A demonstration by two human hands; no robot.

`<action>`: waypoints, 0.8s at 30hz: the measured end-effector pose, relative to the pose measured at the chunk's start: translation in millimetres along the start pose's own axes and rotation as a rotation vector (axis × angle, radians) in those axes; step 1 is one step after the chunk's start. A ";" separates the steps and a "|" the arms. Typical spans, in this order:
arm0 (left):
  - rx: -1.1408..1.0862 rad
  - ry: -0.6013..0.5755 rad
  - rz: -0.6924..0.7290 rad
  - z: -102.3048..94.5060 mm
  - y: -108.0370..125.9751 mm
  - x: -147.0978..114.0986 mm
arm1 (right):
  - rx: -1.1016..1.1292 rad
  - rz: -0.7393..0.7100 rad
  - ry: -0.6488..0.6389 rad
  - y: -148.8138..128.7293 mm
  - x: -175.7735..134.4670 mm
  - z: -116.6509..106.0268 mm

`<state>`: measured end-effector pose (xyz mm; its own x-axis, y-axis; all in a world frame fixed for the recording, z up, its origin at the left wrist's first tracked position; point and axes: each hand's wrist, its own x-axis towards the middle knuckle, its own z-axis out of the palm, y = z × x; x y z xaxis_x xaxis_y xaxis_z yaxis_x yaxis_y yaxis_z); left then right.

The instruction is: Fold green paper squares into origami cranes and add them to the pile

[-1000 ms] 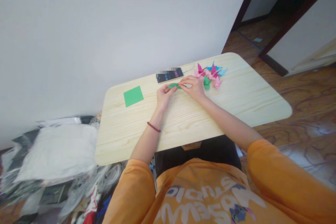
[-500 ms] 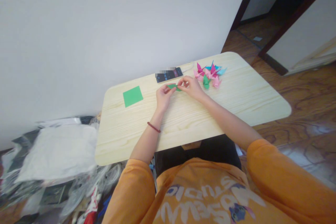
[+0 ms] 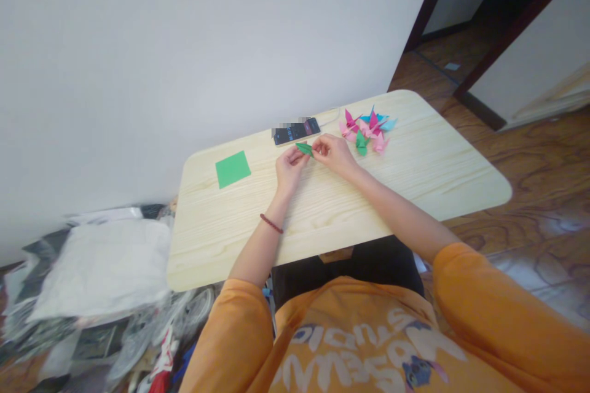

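Observation:
A small folded piece of green paper (image 3: 304, 148), narrow and pointed, is held between my two hands just above the table. My left hand (image 3: 291, 166) is closed on its left and lower side, with the fingertips against the paper. At its right end, my right hand (image 3: 332, 151) pinches it between thumb and finger. Fingers hide part of the folds. Right of my right hand lies a cluster of folded paper cranes (image 3: 369, 129) in pink, magenta, blue and green. Flat on the left of the table is a square of green paper (image 3: 233, 169).
A phone (image 3: 296, 131) with its screen lit lies behind my hands, near the wall, and a white cable (image 3: 332, 115) runs beside it. The pale wooden table (image 3: 221, 233) has rounded corners. Plastic-wrapped items and a white bag (image 3: 108, 264) are piled on the left.
The folded green paper has turned slightly in my fingers and shows more of its pointed left end. Both hands have shifted only a little.

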<state>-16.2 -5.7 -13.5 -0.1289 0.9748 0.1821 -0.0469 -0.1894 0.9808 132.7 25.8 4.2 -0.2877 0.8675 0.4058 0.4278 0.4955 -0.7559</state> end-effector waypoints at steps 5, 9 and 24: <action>0.038 0.086 0.003 0.3 1.3 -1.5 | 0.050 -0.021 -0.012 -2.4 -2.0 3.6; 0.053 0.109 -0.011 1.4 2.7 -3.1 | 0.048 -0.036 0.009 -2.4 -2.5 5.4; -0.080 0.046 -0.024 2.5 -1.8 -0.7 | 0.127 0.022 0.157 -2.1 -3.3 6.0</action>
<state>-13.6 -5.7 -15.2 -0.1725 0.9730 0.1533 -0.1296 -0.1767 0.9757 127.6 21.6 1.4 -0.1377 0.8792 0.4562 0.3186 0.4754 -0.8201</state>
